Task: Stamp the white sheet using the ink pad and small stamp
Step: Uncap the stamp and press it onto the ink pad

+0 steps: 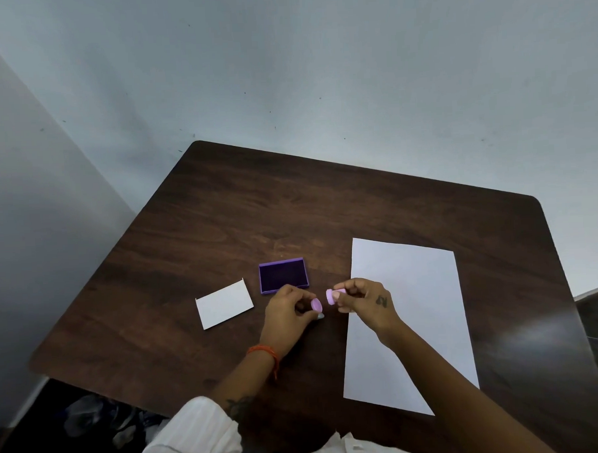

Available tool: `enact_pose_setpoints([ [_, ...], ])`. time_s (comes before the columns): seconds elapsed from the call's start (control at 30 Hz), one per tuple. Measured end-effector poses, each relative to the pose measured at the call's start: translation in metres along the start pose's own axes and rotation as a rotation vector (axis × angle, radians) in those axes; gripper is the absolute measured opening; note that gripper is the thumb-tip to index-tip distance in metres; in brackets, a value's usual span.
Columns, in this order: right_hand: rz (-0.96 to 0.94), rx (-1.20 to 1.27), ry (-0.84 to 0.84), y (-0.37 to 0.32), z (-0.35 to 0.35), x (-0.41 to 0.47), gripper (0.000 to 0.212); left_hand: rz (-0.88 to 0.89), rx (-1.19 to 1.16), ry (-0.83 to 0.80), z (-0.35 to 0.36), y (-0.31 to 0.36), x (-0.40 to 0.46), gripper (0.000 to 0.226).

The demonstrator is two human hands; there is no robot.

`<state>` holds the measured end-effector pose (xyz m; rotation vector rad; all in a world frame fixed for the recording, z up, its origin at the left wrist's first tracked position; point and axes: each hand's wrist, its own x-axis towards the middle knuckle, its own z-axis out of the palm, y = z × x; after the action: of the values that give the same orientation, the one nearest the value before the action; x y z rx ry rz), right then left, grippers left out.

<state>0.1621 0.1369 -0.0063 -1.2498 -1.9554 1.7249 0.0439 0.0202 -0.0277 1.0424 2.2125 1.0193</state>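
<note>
Much of the small pink plastic stamp (335, 295) is hidden: the right hand (364, 302) pinches it between thumb and fingers, so only a short round end pokes out toward the left, and its printing face cannot be made out. A second pink round piece (316, 305), seemingly a cap, sits in the fingertips of the left hand (287, 312); whether it belongs to the stamp is hard to say, and the two pink pieces are just apart, not touching. Both hands are closed in a pinch on their pieces. The person's forearms run off the lower edge of the view, with a white sleeve (197, 432) cut off there and an orange thread band (267, 356) on the left wrist.

The open purple rectangular ink pad (283, 275), with its dark inked centre and lighter purple rim, lies flat on the dark brown wooden table (241, 201). The hands hover just in front of the ink pad, toward the person. The large white paper sheet (413, 289) lies to the right of the ink pad, near it, its surface blank where visible; the right hand and forearm cover part of its left side. A small white card-like lid (224, 304) lies to the left of the ink pad, close by and slightly nearer the person.
</note>
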Motion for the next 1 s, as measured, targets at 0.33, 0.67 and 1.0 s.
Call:
enact_pose_setpoints([
  [0.33, 0.027, 0.016, 0.012, 0.004, -0.002, 0.002, 0.014, -0.015, 0.065, -0.024, 0.006, -0.014, -0.001, 0.040],
  [0.67, -0.011, -0.096, 0.040, -0.002, 0.015, 0.016, 0.013, 0.006, 0.355, 0.288, -0.054, -0.043, 0.015, 0.076],
  [1.0, -0.386, -0.416, -0.079, -0.046, 0.076, 0.043, 0.013, 0.023, 0.581, 0.035, -0.065, -0.065, 0.041, 0.093],
])
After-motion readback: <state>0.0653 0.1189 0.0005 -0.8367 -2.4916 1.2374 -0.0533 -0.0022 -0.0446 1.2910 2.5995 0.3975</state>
